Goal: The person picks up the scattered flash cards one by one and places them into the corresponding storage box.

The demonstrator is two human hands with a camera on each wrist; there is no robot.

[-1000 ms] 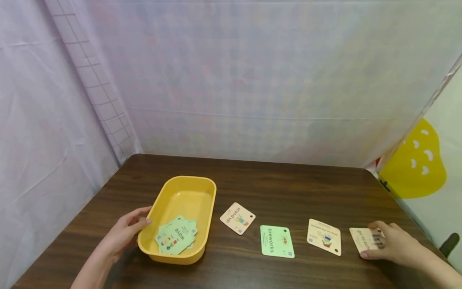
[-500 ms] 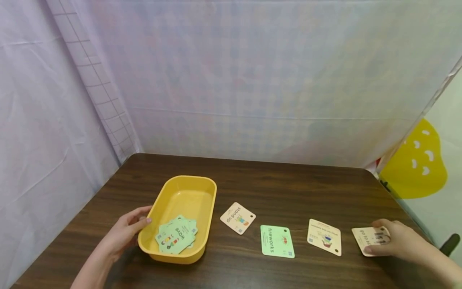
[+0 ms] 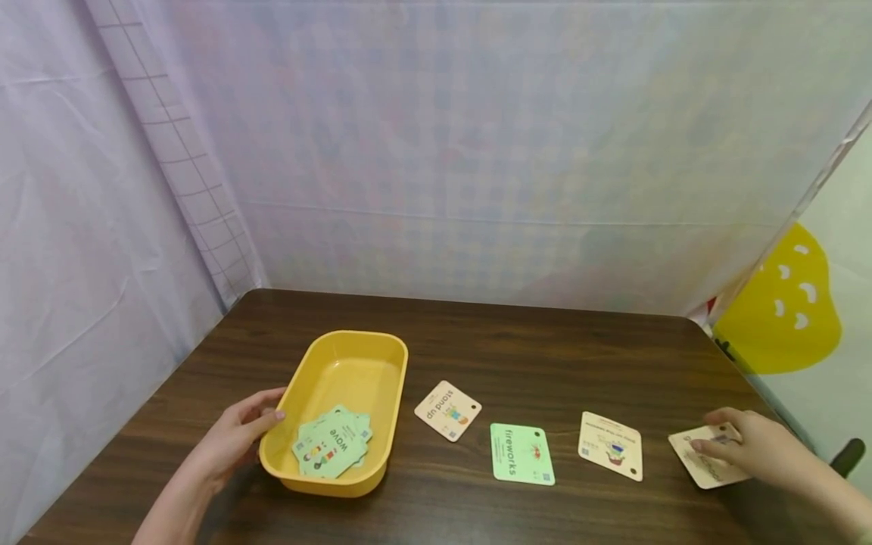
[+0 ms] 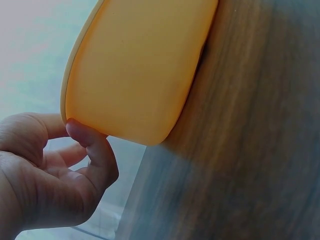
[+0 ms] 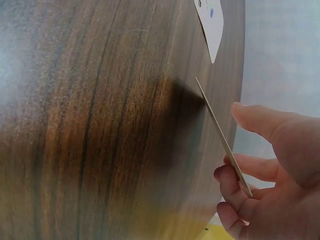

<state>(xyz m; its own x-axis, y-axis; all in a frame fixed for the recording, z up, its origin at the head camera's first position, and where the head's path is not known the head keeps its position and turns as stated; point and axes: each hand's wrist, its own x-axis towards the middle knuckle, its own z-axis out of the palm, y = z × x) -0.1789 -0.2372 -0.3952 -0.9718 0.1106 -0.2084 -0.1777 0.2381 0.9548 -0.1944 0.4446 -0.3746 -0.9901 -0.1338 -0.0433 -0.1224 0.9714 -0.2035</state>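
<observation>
Near R end of table (image 3: 668, 363), I'm pinching a cream card (image 3: 715, 474) btwn fingers of R hand (image 3: 758, 446), thumb apart, L hand (image 3: 240, 430) pinching rim of yellow tray (image 3: 356, 369) w/ green cards (image 3: 334, 443) inside.

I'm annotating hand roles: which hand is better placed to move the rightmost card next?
Probably the right: the right hand holds the rightmost card, while the left hand holds the yellow tray, well away from that card.

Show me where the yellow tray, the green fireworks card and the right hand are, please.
Yellow tray (image 3: 357, 378): head view, on its bare inner floor.
Green fireworks card (image 3: 522, 454): head view, middle of its face.
Right hand (image 3: 761, 446): head view, back of the hand.
</observation>
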